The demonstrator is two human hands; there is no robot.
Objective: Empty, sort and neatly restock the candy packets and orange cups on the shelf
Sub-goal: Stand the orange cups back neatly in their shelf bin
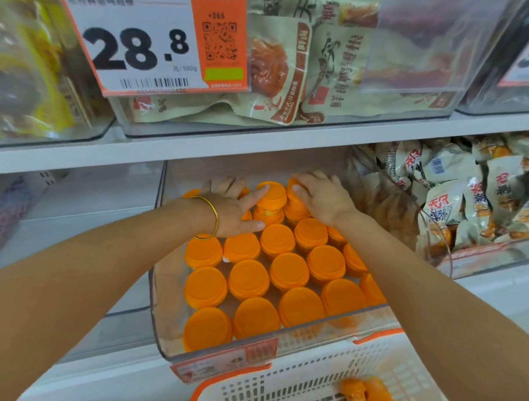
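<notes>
**Restocking the orange cups, back row getting stacked**

Starting on the left: there's an empty clear bin (pixel 74 222) on the shelf, nothing much going on there. Next to it is the clear bin (pixel 160 332) holding the orange cups (pixel 247 278), lids up, sitting in pretty tidy rows that fill most of it.

The left hand (pixel 232 214), gold bangle (pixel 209 217) on the wrist, reaches to the back of that bin. Its fingers are spread and laid loosely against the side of a raised cup (pixel 272 194) that sits on top of another one, so a second layer looks like it's starting back there. I'd call that grip open, steadying rather than clamping. The right hand (pixel 321 199) is just right of it, fingers curled over the top of the neighbouring stacked cup (pixel 296 201); looks like a closed grip on it, though the fingertips are hidden behind the cup so I can't be sure.

The thing that matters: both stacked cups stand upright, directly between the two hands, the right hand slightly nearer to its own.

Further right is a bin of candy packets (pixel 469 191), jumbled. Bottom right, a white basket (pixel 309 384) has a few more cups (pixel 367 395) waiting, so my guess is the restock is well along but not finished.
</notes>
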